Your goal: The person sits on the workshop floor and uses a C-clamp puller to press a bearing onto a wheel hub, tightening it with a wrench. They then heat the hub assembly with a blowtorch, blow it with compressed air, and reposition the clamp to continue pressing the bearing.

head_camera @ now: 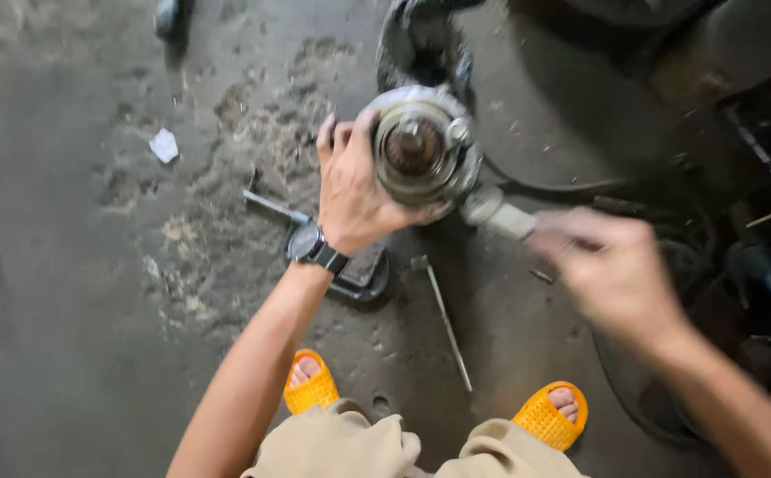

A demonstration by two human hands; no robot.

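— Above the stained concrete floor (pixel 76 292), our left hand (pixel 354 190) grips the round grey metal hub (pixel 421 146), far centre.

— Right hand (pixel 615 265) is blurred; it seems closed on a pale tool handle (pixel 500 215) at the hub. We're mid-job, tools lying unused.

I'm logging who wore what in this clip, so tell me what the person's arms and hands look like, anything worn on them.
Both forearms are bare, with no sleeves and no gloves. The left hand has a dark wristwatch with a round face and black strap at the wrist. The right hand is motion-blurred; no watch, ring or band shows on it or its wrist.
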